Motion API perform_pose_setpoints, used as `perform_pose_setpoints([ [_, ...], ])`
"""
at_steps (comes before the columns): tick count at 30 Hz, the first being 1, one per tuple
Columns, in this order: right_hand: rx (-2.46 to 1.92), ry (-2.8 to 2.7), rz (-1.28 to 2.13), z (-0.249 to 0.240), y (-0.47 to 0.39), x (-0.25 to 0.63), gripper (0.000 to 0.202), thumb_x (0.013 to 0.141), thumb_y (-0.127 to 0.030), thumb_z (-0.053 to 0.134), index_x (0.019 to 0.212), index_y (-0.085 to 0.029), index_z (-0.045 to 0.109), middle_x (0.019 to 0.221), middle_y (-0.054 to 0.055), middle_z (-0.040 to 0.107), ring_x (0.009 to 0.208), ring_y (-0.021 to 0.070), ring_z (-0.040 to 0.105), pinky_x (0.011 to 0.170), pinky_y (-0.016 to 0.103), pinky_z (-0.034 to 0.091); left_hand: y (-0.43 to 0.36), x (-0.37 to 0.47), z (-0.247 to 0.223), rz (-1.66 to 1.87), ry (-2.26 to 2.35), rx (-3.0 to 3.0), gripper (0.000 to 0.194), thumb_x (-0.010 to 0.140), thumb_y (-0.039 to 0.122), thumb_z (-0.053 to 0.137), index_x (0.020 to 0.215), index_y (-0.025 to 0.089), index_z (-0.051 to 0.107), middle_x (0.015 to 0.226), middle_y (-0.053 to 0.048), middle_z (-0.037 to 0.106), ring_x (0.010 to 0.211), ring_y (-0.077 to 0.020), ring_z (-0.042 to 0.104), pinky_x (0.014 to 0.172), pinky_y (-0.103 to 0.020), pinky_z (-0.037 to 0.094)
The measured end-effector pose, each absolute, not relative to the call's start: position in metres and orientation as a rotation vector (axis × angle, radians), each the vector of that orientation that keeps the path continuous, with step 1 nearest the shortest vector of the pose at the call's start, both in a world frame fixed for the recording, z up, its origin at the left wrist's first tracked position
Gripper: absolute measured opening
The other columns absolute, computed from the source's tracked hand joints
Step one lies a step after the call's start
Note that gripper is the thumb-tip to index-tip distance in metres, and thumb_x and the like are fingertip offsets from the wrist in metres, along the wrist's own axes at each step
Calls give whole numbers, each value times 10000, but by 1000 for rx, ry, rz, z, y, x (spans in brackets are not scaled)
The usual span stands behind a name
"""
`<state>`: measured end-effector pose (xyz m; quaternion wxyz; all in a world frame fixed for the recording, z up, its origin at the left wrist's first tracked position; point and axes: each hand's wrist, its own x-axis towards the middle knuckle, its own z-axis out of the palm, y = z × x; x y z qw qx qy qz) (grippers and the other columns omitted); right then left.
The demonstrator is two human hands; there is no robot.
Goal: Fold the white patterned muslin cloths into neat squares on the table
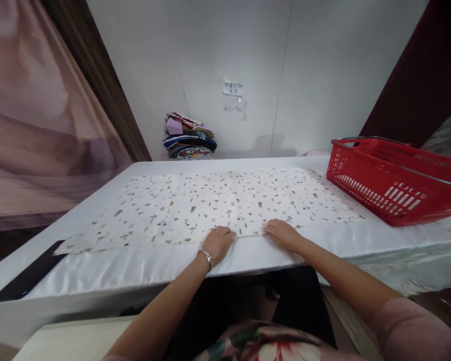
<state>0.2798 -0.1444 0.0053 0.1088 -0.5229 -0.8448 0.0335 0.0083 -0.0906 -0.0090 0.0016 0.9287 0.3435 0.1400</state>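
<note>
A white cloth with a small scattered print (203, 203) lies spread in a long rectangle on the white-covered table (135, 271). My left hand (218, 243), with a silver bracelet at its wrist, is at the middle of the cloth's near edge, fingers curled closed on it. A short way to the right, my right hand (282, 234) grips the same edge with bent fingers. Both thumbs are partly hidden. Faint crease lines run across the cloth, which lies nearly flat.
A red plastic basket (383, 185) stands at the table's right end. At the left front corner lies a dark flat object (28, 273), partly under the cloth. Behind the table is a stack of folded fabrics (190, 140); paper notes (233, 100) hang on the wall.
</note>
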Motion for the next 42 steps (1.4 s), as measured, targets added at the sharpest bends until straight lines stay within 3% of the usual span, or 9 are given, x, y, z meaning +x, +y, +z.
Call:
perform_pose_setpoints([
  [4,-1357,-2432,203,17,-132,254,275,875,-235,401,1072,-196,588,1162,80,553,1076,198,466,914,343,361,-91,9,-8,491,1004,2884,237,875,252,435,1023,254,620,963,-38,588,871,-189,477,780,-346,374],
  [9,-1341,-2520,374,7,-103,216,485,893,-393,367,1327,-177,387,1425,106,314,1316,236,235,1052,428,200,-88,7,-10,508,983,2885,265,873,244,433,1059,278,618,959,-35,585,856,-185,470,766,-337,367],
  [12,-1403,-2546,489,1,-91,212,536,898,-476,319,1356,-199,349,1456,95,256,1344,237,174,1072,451,133,-85,5,-12,519,964,2875,273,871,233,431,1062,286,618,963,-36,587,858,-186,472,761,-339,368],
  [22,-1642,-2408,497,4,-90,258,567,890,-526,310,1385,-248,316,1490,64,144,1366,234,86,1081,462,89,-81,4,-13,542,945,2850,262,857,222,430,997,271,647,951,-39,603,854,-190,490,752,-344,378],
  [29,-1964,-2133,230,-1,-115,350,518,892,-467,351,1348,-223,389,1464,90,231,1355,266,141,1061,509,149,-77,3,-16,600,919,2824,263,857,261,427,979,290,659,946,-33,609,838,-189,506,759,-351,389],
  [32,-2100,-1870,63,-5,-132,398,421,886,-339,394,1264,-186,498,1378,97,403,1299,237,304,1040,436,262,-76,2,-17,602,929,2811,267,862,286,422,983,292,661,948,-31,609,833,-186,511,753,-344,394],
  [36,-2194,-1670,-31,-8,-154,446,322,853,-208,395,1049,-153,645,1078,105,641,1027,208,569,921,366,405,-74,2,-17,584,942,2794,270,860,295,423,976,288,667,954,-31,609,848,-189,517,767,-350,398],
  [42,-2082,-1838,18,-9,-170,467,231,798,-189,484,912,-185,684,977,48,671,952,174,581,876,306,425,-74,3,-15,579,953,2781,283,857,308,414,959,282,677,933,-33,614,835,-186,522,770,-355,413],
])
